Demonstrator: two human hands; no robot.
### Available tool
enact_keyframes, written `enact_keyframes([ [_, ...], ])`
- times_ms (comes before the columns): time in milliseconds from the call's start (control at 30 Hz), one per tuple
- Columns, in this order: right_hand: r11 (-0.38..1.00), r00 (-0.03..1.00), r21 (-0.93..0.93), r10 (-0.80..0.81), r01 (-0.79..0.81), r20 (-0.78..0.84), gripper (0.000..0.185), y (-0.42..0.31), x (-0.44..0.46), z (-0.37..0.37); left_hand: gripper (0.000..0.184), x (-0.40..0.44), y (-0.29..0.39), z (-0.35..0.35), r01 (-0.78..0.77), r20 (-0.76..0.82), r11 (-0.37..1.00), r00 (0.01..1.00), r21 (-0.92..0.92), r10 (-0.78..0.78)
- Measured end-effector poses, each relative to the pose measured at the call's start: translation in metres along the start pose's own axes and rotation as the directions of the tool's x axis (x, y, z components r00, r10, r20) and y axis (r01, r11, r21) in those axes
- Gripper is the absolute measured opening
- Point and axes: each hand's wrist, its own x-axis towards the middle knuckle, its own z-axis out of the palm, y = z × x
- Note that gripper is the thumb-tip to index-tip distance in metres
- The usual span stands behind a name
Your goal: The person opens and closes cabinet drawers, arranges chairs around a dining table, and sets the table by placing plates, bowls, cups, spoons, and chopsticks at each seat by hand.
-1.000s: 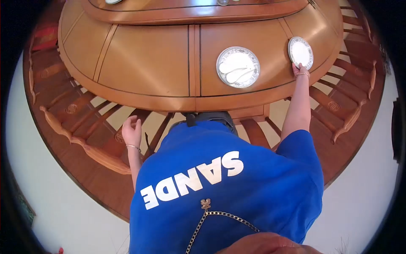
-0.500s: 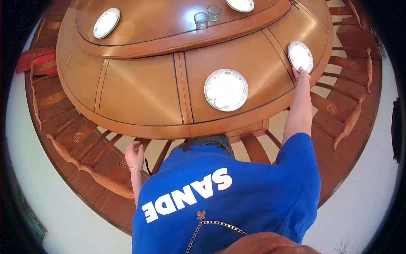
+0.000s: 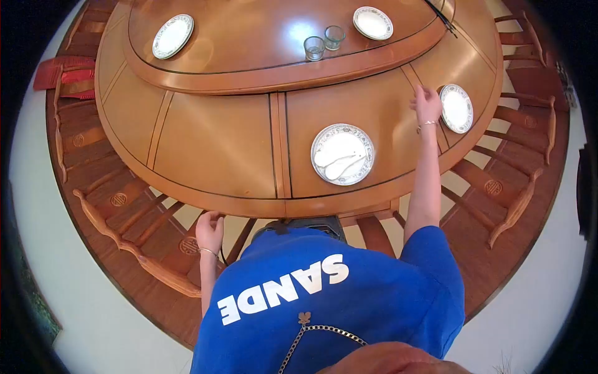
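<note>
My right hand (image 3: pixel 427 105) is above the table, just left of a white plate (image 3: pixel 457 109) with a patterned rim; its fingers are apart and hold nothing I can see. Closer to me lies another patterned plate (image 3: pixel 341 129), carrying what look like white spoons (image 3: pixel 344 163). At the table's near edge is my left hand (image 3: pixel 210 232), its fingers loosely bent with nothing visible in them. I cannot tell whether it touches the edge.
On the raised round centre (image 3: pixel 230 43) of the wooden table (image 3: pixel 215 143) are two glasses (image 3: pixel 314 48), a left plate (image 3: pixel 173 37), a right plate (image 3: pixel 373 23) and dark thin sticks (image 3: pixel 443 17). Wooden chairs (image 3: pixel 134 246) surround the table; red cloth (image 3: pixel 65 73) lies at left.
My right hand has let go of the right-hand plate, which now lies on the table, and has moved left of it. My left hand has shifted slightly right within the view, which has tilted a little.
</note>
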Motion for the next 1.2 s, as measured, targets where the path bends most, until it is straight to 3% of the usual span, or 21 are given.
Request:
enact_keyframes([
  [33,0.93,0.951,-0.197,-0.306,0.31,0.055,0.034,-0.017,-0.005,0.026,0.018,0.001,0.006,-0.002,0.022,0.014,0.999,1.0,-0.045,-0.021],
  [67,0.879,0.895,-0.169,-0.431,0.446,0.116,0.038,-0.057,-0.02,0.052,0.018,0.003,0.01,-0.004,0.041,0.03,0.995,0.999,-0.089,-0.038],
  [100,0.771,0.817,-0.274,-0.53,0.576,0.227,0.044,-0.09,-0.027,0.069,0.017,0.004,0.001,0.003,0.021,0.005,0.992,1.0,-0.122,-0.021],
  [133,0.572,0.654,-0.323,-0.701,0.754,0.284,0.052,-0.105,-0.028,0.09,0.017,0.005,0.006,0.001,0.014,0.006,0.993,1.0,-0.118,-0.013],
  [200,0.586,0.673,-0.346,-0.548,0.733,0.496,0.066,-0.138,-0.03,0.123,0.016,0.004,0.025,-0.006,0.031,0.025,0.991,0.999,-0.126,-0.028],
  [233,0.513,0.633,-0.381,-0.539,0.77,0.555,0.074,-0.153,-0.033,0.138,0.015,0.004,0.027,-0.007,0.034,0.044,0.989,0.999,-0.145,-0.027],
  [267,0.439,0.611,-0.426,-0.56,0.791,0.56,0.072,-0.142,-0.018,0.16,0.016,0.004,0.02,-0.002,0.025,0.023,0.989,0.999,-0.147,-0.022],
  [333,0.417,0.708,-0.581,-0.29,0.699,0.643,0.069,-0.165,-0.023,0.175,0.017,-0.001,0.023,-0.004,0.049,0.033,0.993,0.998,-0.111,-0.046],
  [433,0.473,0.693,-0.549,-0.211,0.689,0.689,0.06,-0.159,-0.013,0.19,0.019,-0.007,0.005,0.002,0.016,0.019,0.999,1.0,-0.046,-0.015],
  [533,0.556,0.684,-0.427,-0.42,0.713,0.596,0.051,-0.136,-0.009,0.182,0.02,-0.013,0.004,0.005,0.079,0.018,0.984,0.997,-0.157,-0.077],
  [600,0.645,0.729,-0.357,-0.515,0.676,0.451,0.05,-0.136,-0.019,0.151,0.022,-0.011,-0.004,0.005,0.041,0.032,0.994,0.999,-0.1,-0.038],
  [667,0.574,0.678,-0.398,-0.707,0.715,0.199,0.051,-0.13,-0.022,0.108,0.023,-0.013,0.001,0.002,0.069,0.031,0.991,0.997,-0.117,-0.066],
  [700,0.637,0.728,-0.41,-0.676,0.653,0.11,0.052,-0.127,-0.022,0.08,0.022,-0.013,-0.008,0.006,0.044,0.014,0.99,0.999,-0.131,-0.043],
  [733,0.562,0.647,-0.458,-0.761,0.689,0.039,0.057,-0.122,-0.014,0.053,0.022,-0.012,-0.011,0.006,0.048,0.019,0.99,0.999,-0.135,-0.046],
  [767,0.743,0.774,-0.369,-0.627,0.558,-0.09,0.059,-0.113,-0.01,0.026,0.021,-0.009,-0.012,0.006,0.038,0.03,0.993,0.999,-0.115,-0.035],
  [800,0.751,0.815,-0.545,-0.546,0.372,-0.197,0.062,-0.087,0.007,-0.004,0.021,-0.009,-0.01,0.008,0.029,0.042,0.995,0.999,-0.097,-0.025],
  [867,0.79,0.866,-0.587,-0.409,0.179,-0.287,0.066,-0.067,0.02,-0.056,0.02,-0.005,0.003,0.007,0.052,0.053,0.994,0.997,-0.097,-0.047],
  [1033,0.696,0.923,-0.703,-0.16,-0.146,-0.35,0.068,0.011,0.072,-0.137,0.018,0.004,0.012,0.016,0.013,0.106,0.994,0.994,-0.105,-0.002],
  [1200,0.754,0.938,-0.613,0.008,-0.234,-0.348,0.068,0.048,0.1,-0.148,0.019,0.007,0.034,0.008,-0.023,0.065,0.992,0.997,-0.127,0.032],
])
